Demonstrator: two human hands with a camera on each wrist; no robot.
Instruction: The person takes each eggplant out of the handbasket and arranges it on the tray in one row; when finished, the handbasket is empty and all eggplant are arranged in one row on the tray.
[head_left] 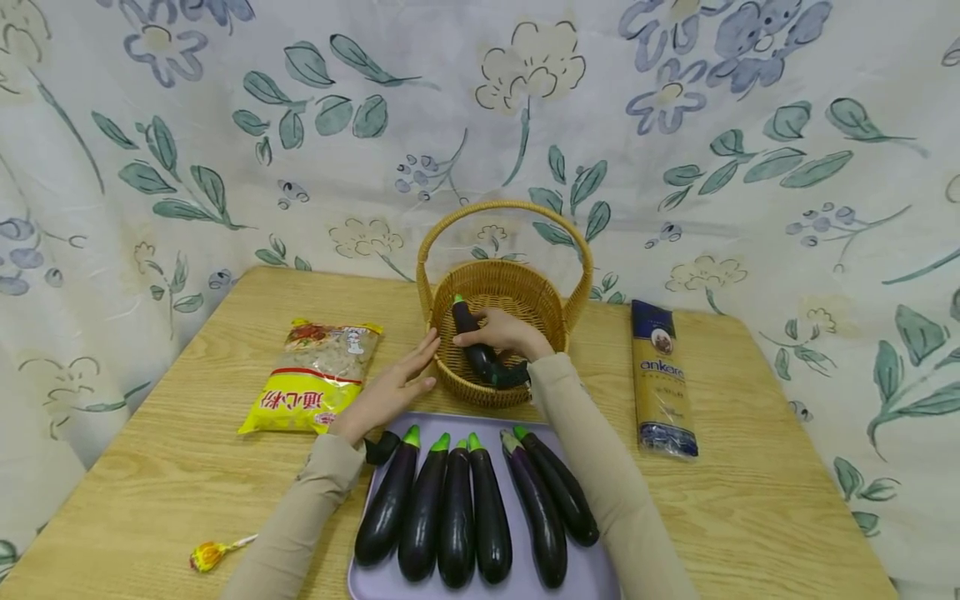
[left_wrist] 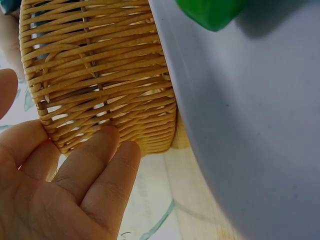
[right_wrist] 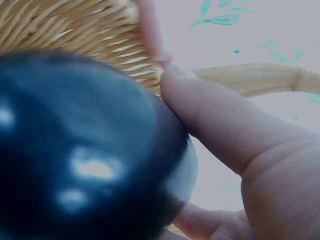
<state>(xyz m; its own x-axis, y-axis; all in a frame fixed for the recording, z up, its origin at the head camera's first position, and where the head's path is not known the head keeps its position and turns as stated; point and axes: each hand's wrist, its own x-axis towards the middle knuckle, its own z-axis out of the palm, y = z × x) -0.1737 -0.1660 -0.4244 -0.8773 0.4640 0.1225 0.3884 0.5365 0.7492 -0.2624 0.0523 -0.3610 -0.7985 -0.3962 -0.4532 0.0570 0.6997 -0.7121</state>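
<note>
My right hand (head_left: 510,332) grips a dark glossy eggplant (head_left: 480,360) inside the wicker basket (head_left: 517,279). Its green stem end points away toward the back rim. In the right wrist view the thumb presses along the side of the eggplant (right_wrist: 90,150), which fills much of that picture. My left hand (head_left: 390,392) rests against the basket's left side with fingers extended. The left wrist view has those fingertips on the woven wall (left_wrist: 105,60). Several more eggplants (head_left: 420,517) lie side by side on a lilac tray (head_left: 588,575) in front of the basket.
Left of the basket lies a yellow bag of pasta (head_left: 315,379), and a wrapped lollipop (head_left: 210,556) is at the front left. A long packet of pasta (head_left: 663,379) lies to the right. The basket's tall handle (head_left: 504,205) arches overhead, with a floral curtain (head_left: 450,83) behind.
</note>
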